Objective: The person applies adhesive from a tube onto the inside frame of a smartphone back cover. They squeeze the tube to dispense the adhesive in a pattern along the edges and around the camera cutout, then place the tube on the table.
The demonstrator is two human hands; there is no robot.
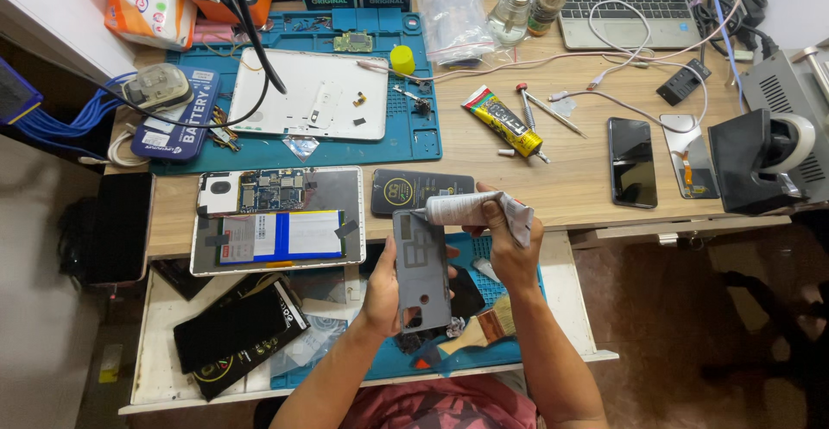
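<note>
My left hand (384,287) holds a grey phone back cover (421,269) upright over the open drawer, inner side facing me. My right hand (509,239) grips a white glue tube (471,209), squeezed flat at its tail, with the nozzle touching the cover's top left edge. An opened tablet (278,219) with its circuit board and blue-and-white battery showing lies on the desk to the left of my hands.
A blue work mat (423,140) bears a white tablet back (311,94). A yellow-and-black glue tube (501,120), screwdriver (528,105), two phones (632,161), laptop (626,2) and black tape dispenser (760,157) lie on the desk. The drawer (155,343) holds dark screens and a brush (484,327).
</note>
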